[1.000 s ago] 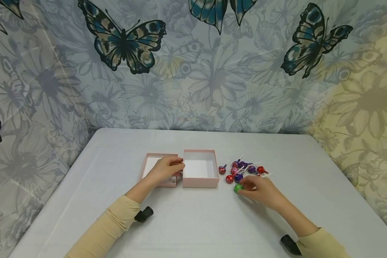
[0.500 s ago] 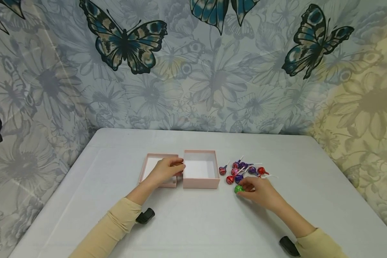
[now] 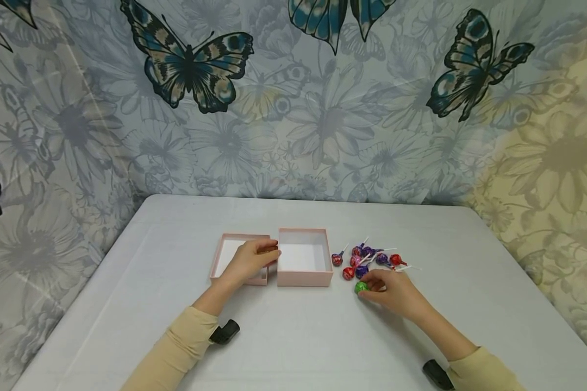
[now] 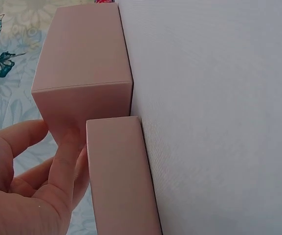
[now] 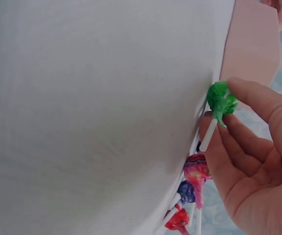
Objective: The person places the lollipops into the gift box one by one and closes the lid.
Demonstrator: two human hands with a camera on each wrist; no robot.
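Pinching a green lollipop (image 5: 220,100), the fingers of the right hand (image 3: 393,293) are clamped on its round head, with the thumb on one side and a finger on the other. Its long white stick (image 5: 207,136) points away from the box and slants toward the counter (image 3: 293,347). The pink box (image 3: 305,280) sits left of these fingers and a bit farther off, with no top on. The left hand (image 3: 249,258) is well apart from the green candy; its fingers are apart, and some tips touch the box's left wall. A low pink tray (image 3: 254,281) lies beneath those fingers, and a bunch of lollipops (image 3: 356,260) lies just past the right ones. The green wrapper is thin, shiny and crinkly; the stick looks smooth. The box looks like stiff card, smooth and square, white inside. The counter looks like white cloth
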